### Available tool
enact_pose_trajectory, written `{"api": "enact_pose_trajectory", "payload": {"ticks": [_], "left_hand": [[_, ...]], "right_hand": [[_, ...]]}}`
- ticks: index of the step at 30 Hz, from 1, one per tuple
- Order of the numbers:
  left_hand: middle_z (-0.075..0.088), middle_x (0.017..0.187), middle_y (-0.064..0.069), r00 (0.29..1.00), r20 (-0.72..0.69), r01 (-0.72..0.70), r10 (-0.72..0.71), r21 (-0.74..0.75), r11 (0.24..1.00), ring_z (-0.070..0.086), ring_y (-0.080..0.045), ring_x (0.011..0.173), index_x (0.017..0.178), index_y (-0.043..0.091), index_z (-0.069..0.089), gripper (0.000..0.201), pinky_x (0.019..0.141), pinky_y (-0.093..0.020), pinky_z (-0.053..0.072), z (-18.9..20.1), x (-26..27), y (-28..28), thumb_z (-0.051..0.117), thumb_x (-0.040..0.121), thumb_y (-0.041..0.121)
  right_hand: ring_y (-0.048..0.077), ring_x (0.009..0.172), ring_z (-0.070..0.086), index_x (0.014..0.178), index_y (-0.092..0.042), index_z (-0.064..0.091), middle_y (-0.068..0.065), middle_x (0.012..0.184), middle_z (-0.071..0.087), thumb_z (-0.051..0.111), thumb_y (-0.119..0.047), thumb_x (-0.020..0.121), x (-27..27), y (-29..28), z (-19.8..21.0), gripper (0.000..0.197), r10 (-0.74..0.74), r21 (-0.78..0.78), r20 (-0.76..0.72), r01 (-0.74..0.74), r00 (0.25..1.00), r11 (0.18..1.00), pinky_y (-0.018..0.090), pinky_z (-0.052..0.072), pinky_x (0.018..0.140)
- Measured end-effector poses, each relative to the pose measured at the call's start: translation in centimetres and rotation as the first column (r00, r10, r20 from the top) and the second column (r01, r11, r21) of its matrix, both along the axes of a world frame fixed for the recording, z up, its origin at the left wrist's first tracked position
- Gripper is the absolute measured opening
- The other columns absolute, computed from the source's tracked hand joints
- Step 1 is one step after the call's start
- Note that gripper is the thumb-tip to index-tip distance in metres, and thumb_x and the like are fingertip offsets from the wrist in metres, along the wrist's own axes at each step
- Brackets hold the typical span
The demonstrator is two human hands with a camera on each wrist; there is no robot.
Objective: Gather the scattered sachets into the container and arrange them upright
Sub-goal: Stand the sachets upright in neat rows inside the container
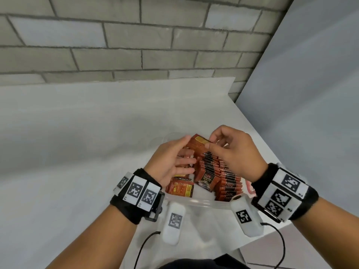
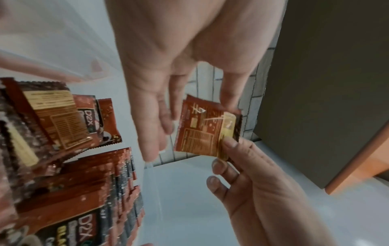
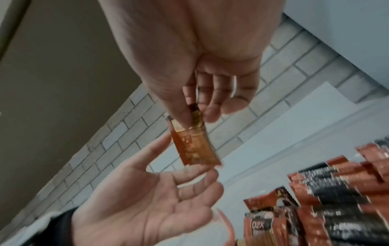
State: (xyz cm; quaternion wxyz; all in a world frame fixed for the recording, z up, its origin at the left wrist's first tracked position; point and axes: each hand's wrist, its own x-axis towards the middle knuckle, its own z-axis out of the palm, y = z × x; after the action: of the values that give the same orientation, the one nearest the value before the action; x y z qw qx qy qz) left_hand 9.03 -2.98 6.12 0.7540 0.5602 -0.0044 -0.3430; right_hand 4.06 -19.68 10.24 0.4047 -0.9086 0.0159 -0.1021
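1. The left hand (image 1: 171, 162) is spread, fingers straight, palm beside the small red-brown foil sachet (image 1: 196, 147); the right wrist view shows its fingertips just under the sachet's lower edge.
2. The sachet hangs above the clear plastic container (image 1: 204, 203) on the white desk (image 1: 77, 142); its printed back is too blurred to read.
3. Upright red-and-black sachets (image 1: 228, 181) fill the container; their fronts read "D2X".
4. The right hand (image 1: 231, 150) pinches the sachet's top between thumb and forefinger.
5. A grey brick wall (image 1: 136, 45) stands behind.

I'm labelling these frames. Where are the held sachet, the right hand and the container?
held sachet (image 2: 202, 131): left wrist view, printed back.
right hand (image 1: 236, 150): head view, back of hand.
container (image 1: 204, 202): head view, near rim.
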Motion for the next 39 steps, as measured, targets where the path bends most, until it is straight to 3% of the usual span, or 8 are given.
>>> {"api": "enact_pose_trajectory", "payload": {"ticks": [10,13,16,20,25,29,33,39], "left_hand": [[0.07,0.093,-0.01,0.989,0.077,0.119,-0.13,0.125,0.985,0.07,-0.02,0.075,0.105,0.011,0.058,0.023,0.071,-0.038,0.059,2.9,0.2,-2.0,0.06,0.087,-0.003],[0.069,0.092,-0.009,0.976,0.091,0.173,-0.196,0.216,0.961,0.068,-0.02,0.075,0.096,0.014,0.058,0.018,0.08,-0.04,0.056,2.9,-0.1,-3.1,0.06,0.088,-0.001],[0.068,0.096,-0.011,0.978,0.031,0.191,-0.206,0.267,0.945,0.067,-0.023,0.08,0.1,0.014,0.06,0.01,0.078,-0.039,0.055,2.6,-0.5,-4.2,0.061,0.09,0.011],[0.058,0.117,-0.016,0.973,-0.138,0.224,-0.187,0.336,0.915,0.055,-0.036,0.111,0.124,0.009,0.05,0.047,0.095,-0.058,0.041,2.2,0.5,-5.0,0.049,0.094,0.045],[0.036,0.141,-0.032,0.95,-0.291,0.221,-0.11,0.384,0.896,0.036,-0.054,0.127,0.143,0.005,0.029,0.069,0.103,-0.066,0.027,1.5,1.2,-6.0,0.045,0.093,0.051],[0.039,0.139,-0.031,0.903,-0.421,0.249,-0.09,0.34,0.907,0.035,-0.055,0.126,0.099,0.003,0.051,0.044,0.101,-0.064,0.027,1.1,1.3,-5.9,0.042,0.096,0.046],[0.032,0.144,-0.032,0.892,-0.442,0.238,-0.094,0.283,0.929,0.034,-0.053,0.128,0.144,0.004,0.025,0.073,0.094,-0.06,0.033,0.4,1.8,-5.6,0.046,0.092,0.051],[0.023,0.149,-0.033,0.871,-0.486,0.219,-0.075,0.248,0.944,0.023,-0.054,0.134,0.15,0.008,0.017,0.081,0.106,-0.063,0.022,-0.3,2.0,-5.4,0.046,0.091,0.054]], "right_hand": [[-0.006,0.084,0.05,0.101,-0.023,0.069,-0.01,0.096,0.051,0.074,-0.023,0.08,-2.4,-2.5,-0.2,0.022,0.034,-0.117,0.064,-0.027,0.997,0.993,0.001,0.034,0.075],[0.0,0.079,0.054,0.117,-0.024,0.063,-0.01,0.101,0.057,0.067,-0.023,0.086,-1.3,-3.6,0.5,0.031,-0.027,-0.177,-0.071,0.014,0.997,0.984,0.0,0.036,0.068],[0.001,0.067,0.055,0.097,-0.026,0.065,-0.009,0.083,0.064,0.065,-0.017,0.086,-0.9,-4.2,0.6,0.014,-0.005,-0.157,-0.228,-0.032,0.974,0.987,0.005,0.038,0.056],[0.006,0.066,0.055,0.086,-0.022,0.062,-0.006,0.078,0.063,0.069,-0.015,0.083,-1.7,-4.3,0.1,0.01,0.024,-0.191,-0.422,-0.115,0.906,0.975,0.015,0.041,0.057],[0.006,0.072,0.052,0.081,-0.019,0.061,-0.012,0.076,0.054,0.072,-0.016,0.081,-1.3,-2.7,-1.9,0.011,0.021,-0.335,-0.569,-0.255,0.822,0.907,0.014,0.038,0.06],[0.013,0.08,0.059,0.075,-0.016,0.062,0.0,0.085,0.067,0.073,-0.018,0.079,-0.5,-2.1,-2.7,0.012,-0.009,-0.382,-0.613,-0.287,0.79,0.879,0.022,0.047,0.069],[0.017,0.083,0.062,0.08,-0.013,0.064,0.003,0.087,0.068,0.075,-0.021,0.077,-0.2,-1.5,-3.0,0.014,-0.066,-0.468,-0.636,-0.316,0.769,0.825,0.029,0.053,0.075],[0.021,0.089,0.065,0.092,-0.009,0.068,0.005,0.092,0.069,0.072,-0.026,0.08,0.1,-0.8,-3.3,0.021,-0.1,-0.533,-0.673,-0.386,0.733,0.753,0.029,0.054,0.075]]}}
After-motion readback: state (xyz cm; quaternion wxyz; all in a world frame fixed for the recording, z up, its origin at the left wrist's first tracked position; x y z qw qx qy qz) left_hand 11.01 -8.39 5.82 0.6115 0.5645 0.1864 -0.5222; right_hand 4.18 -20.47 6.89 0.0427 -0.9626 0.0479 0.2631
